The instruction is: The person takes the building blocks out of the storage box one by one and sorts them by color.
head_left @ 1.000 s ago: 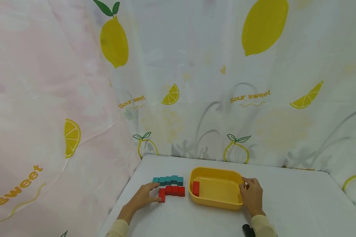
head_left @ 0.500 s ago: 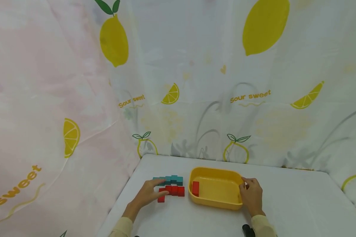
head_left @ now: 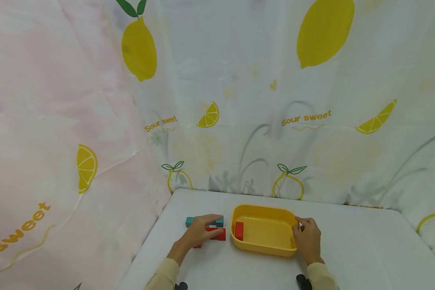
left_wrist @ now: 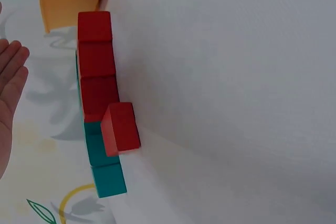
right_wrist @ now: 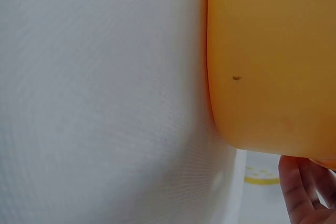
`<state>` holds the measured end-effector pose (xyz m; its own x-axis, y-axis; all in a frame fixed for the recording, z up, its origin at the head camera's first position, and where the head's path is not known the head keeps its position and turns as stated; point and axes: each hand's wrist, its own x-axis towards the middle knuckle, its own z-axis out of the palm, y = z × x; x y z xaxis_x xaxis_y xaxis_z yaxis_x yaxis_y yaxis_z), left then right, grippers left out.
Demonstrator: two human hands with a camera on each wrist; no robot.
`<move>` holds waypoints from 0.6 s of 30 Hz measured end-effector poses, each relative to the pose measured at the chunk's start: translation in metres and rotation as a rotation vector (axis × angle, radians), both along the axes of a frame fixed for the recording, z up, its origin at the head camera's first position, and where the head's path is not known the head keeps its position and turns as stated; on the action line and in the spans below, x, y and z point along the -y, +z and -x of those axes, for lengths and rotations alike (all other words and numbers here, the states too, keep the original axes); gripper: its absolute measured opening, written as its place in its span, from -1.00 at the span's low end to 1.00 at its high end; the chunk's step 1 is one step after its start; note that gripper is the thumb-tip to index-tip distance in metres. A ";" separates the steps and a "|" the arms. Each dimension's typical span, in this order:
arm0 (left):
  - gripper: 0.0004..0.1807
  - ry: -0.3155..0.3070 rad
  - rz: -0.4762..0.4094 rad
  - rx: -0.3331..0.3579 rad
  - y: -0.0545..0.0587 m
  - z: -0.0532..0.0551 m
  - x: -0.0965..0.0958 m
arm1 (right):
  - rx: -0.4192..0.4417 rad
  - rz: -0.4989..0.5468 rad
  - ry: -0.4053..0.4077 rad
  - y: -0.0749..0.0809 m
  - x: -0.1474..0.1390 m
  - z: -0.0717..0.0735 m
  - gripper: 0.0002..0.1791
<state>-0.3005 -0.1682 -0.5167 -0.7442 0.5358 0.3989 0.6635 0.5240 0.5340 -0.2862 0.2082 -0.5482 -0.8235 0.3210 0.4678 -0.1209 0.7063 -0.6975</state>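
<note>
My left hand (head_left: 196, 233) hovers over two rows of small blocks, its fingers and thumb spread apart with nothing between them. It hides part of both rows in the head view. In the left wrist view, several red blocks (left_wrist: 98, 59) stand in line, with one red block (left_wrist: 124, 127) set out of line and teal blocks (left_wrist: 108, 180) behind. My right hand (head_left: 308, 238) grips the right end of a yellow plastic bin (head_left: 264, 249). One red block (head_left: 239, 231) lies inside the bin at its left end. In the right wrist view, fingers (right_wrist: 294, 184) show behind the bin's wall.
A white cloth covers the table (head_left: 359, 245). Behind it hangs a lemon-print curtain (head_left: 239, 100), which also runs along the left side. Black devices show at the right wrist (head_left: 303, 282) and left wrist (head_left: 182, 286).
My left hand has moved to the right along the rows, from the out-of-line red block towards the end nearest the bin. The right hand and the bin stay where they were.
</note>
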 end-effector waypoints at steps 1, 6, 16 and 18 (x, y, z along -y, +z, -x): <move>-0.43 -0.002 0.004 0.002 0.000 0.001 -0.003 | -0.001 0.001 0.000 0.000 0.000 0.000 -0.70; -0.42 -0.008 0.019 0.002 0.001 0.008 -0.016 | 0.010 0.010 0.000 0.002 -0.001 -0.001 -0.70; -0.40 -0.112 0.044 0.002 0.000 0.014 -0.039 | 0.036 0.023 0.009 0.002 0.000 -0.001 -0.69; -0.38 -0.116 0.072 -0.003 0.002 0.014 -0.043 | 0.039 0.021 0.006 0.002 0.001 -0.001 -0.69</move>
<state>-0.3145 -0.1254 -0.5150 -0.6749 0.6452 0.3582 0.7230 0.4808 0.4960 -0.2857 0.2076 -0.5462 -0.8427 0.3254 0.4289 -0.0976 0.6911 -0.7161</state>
